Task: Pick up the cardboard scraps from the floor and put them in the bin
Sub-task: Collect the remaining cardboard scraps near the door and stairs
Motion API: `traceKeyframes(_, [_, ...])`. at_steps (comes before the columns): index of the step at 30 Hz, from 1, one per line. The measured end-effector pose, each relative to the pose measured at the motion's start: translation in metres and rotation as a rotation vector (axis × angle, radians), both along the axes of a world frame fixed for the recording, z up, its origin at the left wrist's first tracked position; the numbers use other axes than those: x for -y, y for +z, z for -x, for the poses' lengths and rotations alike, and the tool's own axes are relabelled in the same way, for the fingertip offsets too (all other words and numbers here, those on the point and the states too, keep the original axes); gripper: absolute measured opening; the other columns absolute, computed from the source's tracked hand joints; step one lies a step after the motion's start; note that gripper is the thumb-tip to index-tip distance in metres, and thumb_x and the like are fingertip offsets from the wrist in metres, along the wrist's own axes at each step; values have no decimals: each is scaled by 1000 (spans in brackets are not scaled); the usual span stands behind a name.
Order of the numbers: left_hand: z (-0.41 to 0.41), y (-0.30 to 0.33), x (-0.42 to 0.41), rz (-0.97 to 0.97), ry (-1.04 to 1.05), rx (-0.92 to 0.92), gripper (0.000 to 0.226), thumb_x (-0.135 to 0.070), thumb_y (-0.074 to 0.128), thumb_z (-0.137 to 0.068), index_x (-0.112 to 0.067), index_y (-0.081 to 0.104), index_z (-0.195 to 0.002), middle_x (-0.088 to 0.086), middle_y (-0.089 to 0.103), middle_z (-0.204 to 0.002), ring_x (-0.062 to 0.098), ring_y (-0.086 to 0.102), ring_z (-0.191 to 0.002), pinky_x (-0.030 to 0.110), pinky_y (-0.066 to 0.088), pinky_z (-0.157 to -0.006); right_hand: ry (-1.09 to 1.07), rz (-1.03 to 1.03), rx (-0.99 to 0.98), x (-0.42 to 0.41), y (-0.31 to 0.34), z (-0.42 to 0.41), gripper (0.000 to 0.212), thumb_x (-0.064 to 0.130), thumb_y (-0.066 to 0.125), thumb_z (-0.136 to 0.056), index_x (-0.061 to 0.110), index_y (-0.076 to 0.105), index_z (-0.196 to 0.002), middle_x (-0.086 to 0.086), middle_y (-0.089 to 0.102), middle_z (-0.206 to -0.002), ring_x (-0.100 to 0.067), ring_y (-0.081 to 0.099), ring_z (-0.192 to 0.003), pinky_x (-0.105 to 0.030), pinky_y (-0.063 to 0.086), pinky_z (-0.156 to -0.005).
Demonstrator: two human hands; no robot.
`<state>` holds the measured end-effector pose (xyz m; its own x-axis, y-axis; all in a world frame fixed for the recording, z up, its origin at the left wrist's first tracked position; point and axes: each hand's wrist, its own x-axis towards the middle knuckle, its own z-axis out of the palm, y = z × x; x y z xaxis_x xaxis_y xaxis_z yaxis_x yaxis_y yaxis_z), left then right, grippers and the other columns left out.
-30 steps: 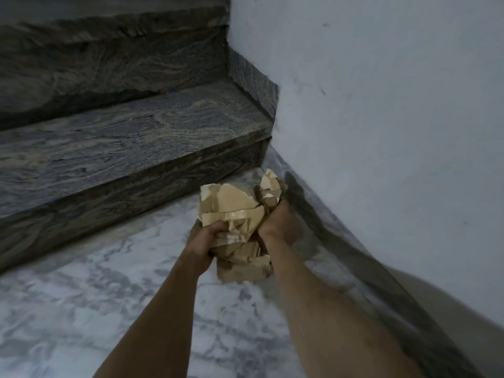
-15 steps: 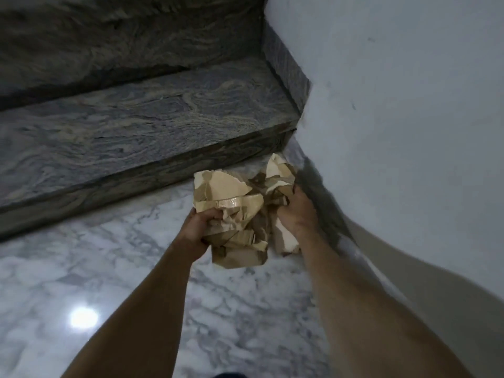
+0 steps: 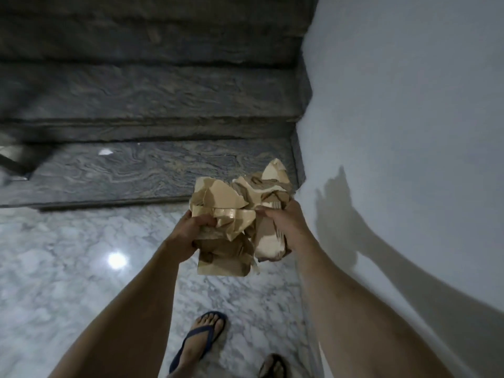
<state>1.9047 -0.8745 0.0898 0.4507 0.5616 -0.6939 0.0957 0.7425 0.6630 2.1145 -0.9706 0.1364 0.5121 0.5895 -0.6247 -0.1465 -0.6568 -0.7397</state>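
A bundle of cardboard scraps (image 3: pixel 234 216) is held in the air in front of the body, gripped from both sides. The left hand (image 3: pixel 191 233) is curled round the bundle's left edge, with the thumb laid over a crumpled flap. The right hand (image 3: pixel 286 227) is clamped on the right side, its fingers wrapped behind the pieces and mostly hidden by them. The scraps are torn, creased and layered, some pale on one face and brown on the other, and a flat brown piece hangs lowest.

Below the bundle a white marble floor (image 3: pixel 68 268) with grey veining is seen, and a bright light reflection (image 3: pixel 116 260) is caught on it to the left. Directly ahead, dark stone steps (image 3: pixel 150 170) are ranged across the view, the lowest tread lying just beyond the bundle. A small white fragment (image 3: pixel 105 151) is seen on that tread, well to the left. A plain wall (image 3: pixel 409 105) is met close on the right, and the shadow of arm and scraps is thrown on it. Two feet in flip-flops (image 3: pixel 201 339) are planted on the floor beneath the arms.
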Motion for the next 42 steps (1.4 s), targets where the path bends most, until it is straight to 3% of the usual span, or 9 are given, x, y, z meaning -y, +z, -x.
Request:
traceKeyframes(2, [14,60,10,-33,17,18,65,-11,72,-66,-9,60,-131,26,65,-126,41,66,-107,49,56,-88,50,-12,-37,1,64,10,48,37,88,-65,25,65,-105,-2,70,-111,-25,66,-102,-42,54,-95])
traceKeyframes(5, [42,142,32,-86,23,63,61,-17,73,-70,-5,61,-129,27,64,-126,42,66,-111,52,52,-95,149,-36,-53,8,144,28,66,42,88,-64,23,62,-122,-4,69,-115,-27,65,-103,-46,54,-95])
traceKeyframes(11, [111,274,102,-161,153,160,53,-18,67,-75,-3,63,-126,20,70,-111,30,71,-95,35,60,-74,401,-133,-93,26,272,84,47,27,89,-68,20,71,-111,1,73,-99,-22,69,-93,-32,55,-77])
traceKeyframes(15, [182,321,148,-145,306,126,41,-16,63,-82,0,65,-120,21,71,-105,28,72,-89,33,59,-74,529,-134,-133,30,310,156,69,35,94,-41,19,78,-106,-3,78,-101,-26,74,-95,-46,58,-90])
traceKeyframes(18, [256,350,188,-155,449,83,22,-12,54,-92,-3,72,-102,17,74,-87,23,74,-73,26,60,-63,639,-190,-178,44,340,241,49,23,93,-58,14,78,-104,-7,77,-101,-30,74,-95,-50,58,-88])
traceKeyframes(28, [601,363,418,-290,988,-40,33,-17,60,-92,-10,69,-123,17,75,-110,30,74,-94,33,61,-70,1108,-206,-303,174,339,636,28,11,83,-76,10,75,-102,-13,77,-100,-35,73,-95,-48,59,-86])
traceKeyframes(34, [783,358,626,-240,1379,-116,30,-20,62,-89,-9,73,-115,22,75,-105,31,75,-92,32,60,-71,1451,-144,-418,336,328,886,28,9,81,-78,11,73,-105,-13,76,-101,-29,75,-86,-44,62,-76])
traceKeyframes(38, [870,348,745,-121,1657,-163,35,-8,58,-89,2,67,-121,24,72,-106,31,73,-82,34,61,-67,1641,-56,-470,437,313,1011,36,16,85,-73,9,73,-107,-15,75,-105,-34,73,-94,-55,59,-83])
traceKeyframes(42, [934,341,821,-45,1823,-203,22,-6,56,-89,4,69,-103,20,76,-87,28,72,-75,31,59,-67,1717,23,-487,507,304,1104,24,6,82,-75,9,74,-97,-11,76,-90,-25,72,-78,-36,60,-66])
